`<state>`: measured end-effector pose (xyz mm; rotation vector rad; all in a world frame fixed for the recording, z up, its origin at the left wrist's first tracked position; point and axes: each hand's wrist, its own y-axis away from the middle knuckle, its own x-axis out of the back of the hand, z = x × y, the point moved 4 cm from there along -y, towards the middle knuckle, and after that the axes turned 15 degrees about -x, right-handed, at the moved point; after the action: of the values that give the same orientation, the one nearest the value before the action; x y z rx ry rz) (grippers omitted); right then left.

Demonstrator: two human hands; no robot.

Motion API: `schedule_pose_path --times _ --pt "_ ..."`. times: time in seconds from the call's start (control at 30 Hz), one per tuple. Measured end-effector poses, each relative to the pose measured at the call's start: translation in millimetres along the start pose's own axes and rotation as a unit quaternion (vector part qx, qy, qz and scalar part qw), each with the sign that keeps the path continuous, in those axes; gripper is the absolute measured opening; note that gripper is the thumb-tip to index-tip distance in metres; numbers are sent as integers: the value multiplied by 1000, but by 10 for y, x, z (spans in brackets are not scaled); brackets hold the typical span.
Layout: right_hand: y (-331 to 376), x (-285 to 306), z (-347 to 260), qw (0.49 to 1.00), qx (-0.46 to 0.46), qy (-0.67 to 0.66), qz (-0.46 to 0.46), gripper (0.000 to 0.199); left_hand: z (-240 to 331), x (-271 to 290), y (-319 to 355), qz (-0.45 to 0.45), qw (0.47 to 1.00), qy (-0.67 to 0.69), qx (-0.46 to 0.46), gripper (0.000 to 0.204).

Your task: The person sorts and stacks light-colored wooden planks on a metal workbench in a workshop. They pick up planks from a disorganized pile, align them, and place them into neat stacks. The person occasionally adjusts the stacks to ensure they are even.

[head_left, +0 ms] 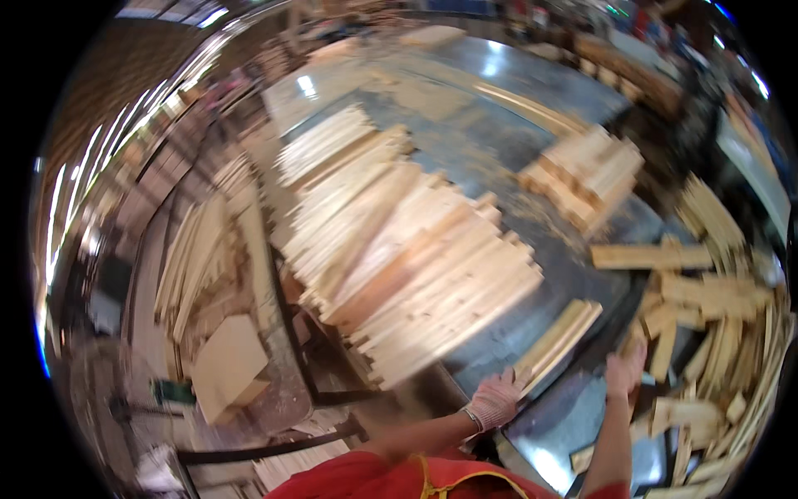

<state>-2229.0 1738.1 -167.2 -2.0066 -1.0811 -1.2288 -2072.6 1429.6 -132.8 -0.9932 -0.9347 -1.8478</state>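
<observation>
My left hand (496,397), in a pale knitted glove, is at the near end of a few short wooden strips (559,339) on the metal table's near edge. Its fingers close round the end of the strips. To the right, my right hand (625,370) reaches to the edge of a heap of loose wood pieces (721,333). The fingers look curled against a wood piece (636,334) there, though blur hides the exact grip. Left of the strips, a broad stack of pale wooden slats (440,274) covers much of the table.
The metal table (474,133) carries sawdust, a bundle of wood blocks (586,179) and a long strip (528,108). At left, a lower bench (287,391) bears more slats (199,258) and a wooden box-shaped block (231,366). A shiny metal surface (553,437) lies below my hands.
</observation>
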Motion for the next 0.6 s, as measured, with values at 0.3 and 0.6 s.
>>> schedule_pose_path --times 0.3,0.6 --pt "3128 335 -326 538 -237 -509 -628 45 -1494 320 714 102 970 -212 -59 71" --pt "3334 372 -366 539 -275 -518 -605 44 -1511 530 694 195 968 -141 -76 78"
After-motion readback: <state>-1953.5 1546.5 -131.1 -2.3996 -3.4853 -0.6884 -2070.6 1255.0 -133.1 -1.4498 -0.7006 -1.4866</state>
